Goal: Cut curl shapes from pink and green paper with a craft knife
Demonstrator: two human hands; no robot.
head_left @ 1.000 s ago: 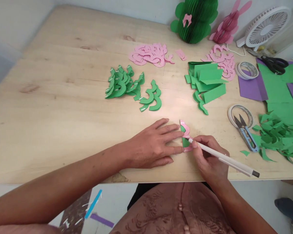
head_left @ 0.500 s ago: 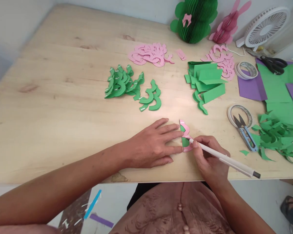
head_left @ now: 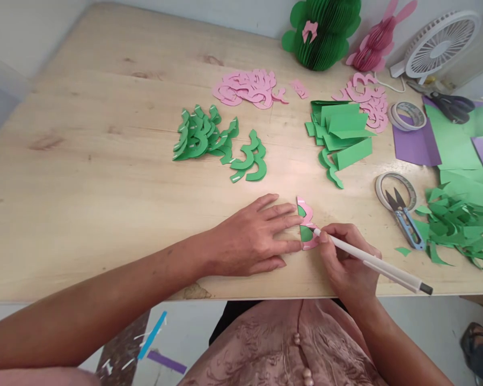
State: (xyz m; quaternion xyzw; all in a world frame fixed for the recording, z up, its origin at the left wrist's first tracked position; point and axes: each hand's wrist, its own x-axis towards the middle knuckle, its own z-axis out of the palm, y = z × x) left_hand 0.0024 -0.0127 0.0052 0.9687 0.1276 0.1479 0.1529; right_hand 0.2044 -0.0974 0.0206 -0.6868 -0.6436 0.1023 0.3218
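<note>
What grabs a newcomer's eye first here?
The green honeycomb figure at the back of the table, with a smaller pink figure to its right. Nearer, the right hand holds a white pen to a pink-and-green paper piece, the left hand touching its edge.

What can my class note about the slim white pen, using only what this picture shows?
The slim white pen looks like smooth plastic, with a long white clip along its side and a dark end cap. It is held aslant in the right hand, its dark tip pointing down at the scalloped pink paper piece, its capped end towards the picture's lower right. Whether the tip touches the paper is too small to tell.
</note>
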